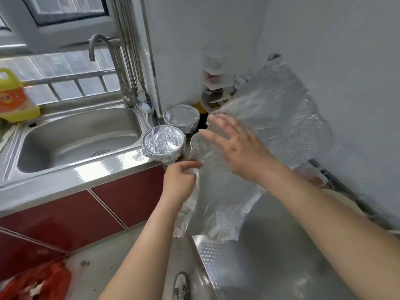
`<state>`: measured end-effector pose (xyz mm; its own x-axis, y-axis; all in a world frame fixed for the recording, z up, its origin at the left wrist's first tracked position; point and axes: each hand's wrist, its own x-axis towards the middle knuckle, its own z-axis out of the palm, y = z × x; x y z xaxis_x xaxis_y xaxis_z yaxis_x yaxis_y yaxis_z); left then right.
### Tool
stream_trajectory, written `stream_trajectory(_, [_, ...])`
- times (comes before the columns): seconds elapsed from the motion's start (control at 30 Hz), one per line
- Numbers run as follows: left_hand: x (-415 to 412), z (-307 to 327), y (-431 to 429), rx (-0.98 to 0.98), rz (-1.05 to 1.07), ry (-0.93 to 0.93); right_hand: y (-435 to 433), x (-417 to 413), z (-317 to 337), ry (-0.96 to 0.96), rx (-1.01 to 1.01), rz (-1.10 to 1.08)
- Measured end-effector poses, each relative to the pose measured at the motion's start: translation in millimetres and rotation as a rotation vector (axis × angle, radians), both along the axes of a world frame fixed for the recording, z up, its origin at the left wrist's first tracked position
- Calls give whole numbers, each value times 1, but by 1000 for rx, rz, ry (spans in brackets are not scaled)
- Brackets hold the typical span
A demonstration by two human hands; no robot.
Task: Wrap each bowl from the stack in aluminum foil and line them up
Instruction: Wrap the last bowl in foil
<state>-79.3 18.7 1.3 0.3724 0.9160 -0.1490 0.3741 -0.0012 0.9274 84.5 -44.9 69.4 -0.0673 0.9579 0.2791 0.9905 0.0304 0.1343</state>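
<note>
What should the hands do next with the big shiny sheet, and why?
Probably the right hand should press the foil down snug. The sheet lies loose and billowed, and the left hand only pinches its edge.

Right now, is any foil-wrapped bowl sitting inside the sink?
No, the near wrapped bowl and the far wrapped bowl both stand to the right of the sink, outside its basin.

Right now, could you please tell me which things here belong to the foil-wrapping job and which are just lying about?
Job: foil sheet, near wrapped bowl, far wrapped bowl, left hand, right hand.
Lying about: yellow detergent bottle, sink, faucet, white rack.
</note>
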Motion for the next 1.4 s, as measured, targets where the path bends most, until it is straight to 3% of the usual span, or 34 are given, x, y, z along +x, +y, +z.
stream_trajectory(0.13, [-9, -38, -2, -266, 99, -82, -33, 15, -60, 38, -186, -83])
stream_trajectory(0.27, [-12, -79, -16, -491, 140, -137, -73, 22, -122, 74, -550, -166])
stream_trajectory(0.53, [-16, -132, -34, -622, 49, -13, -129, 39, -182, 205, -941, -230])
stream_trajectory(0.7, [-36, -146, -26, -594, -200, 118, -141, 47, -196, 268, -922, -228])
stream_trajectory(0.93, [-54, -151, -7, -471, -596, 277, -147, 64, -205, 194, -870, -156])
stream_trajectory(1.1, [-46, -144, -12, -382, -578, 330, -153, 72, -210, 156, -842, -157])
stream_trajectory(1.23, [-53, -154, -11, -397, -480, 216, -167, 83, -216, 151, -802, -184])
stream_trajectory(1.4, [-56, -166, -16, -567, -286, -27, -180, 89, -205, 206, -788, -182])
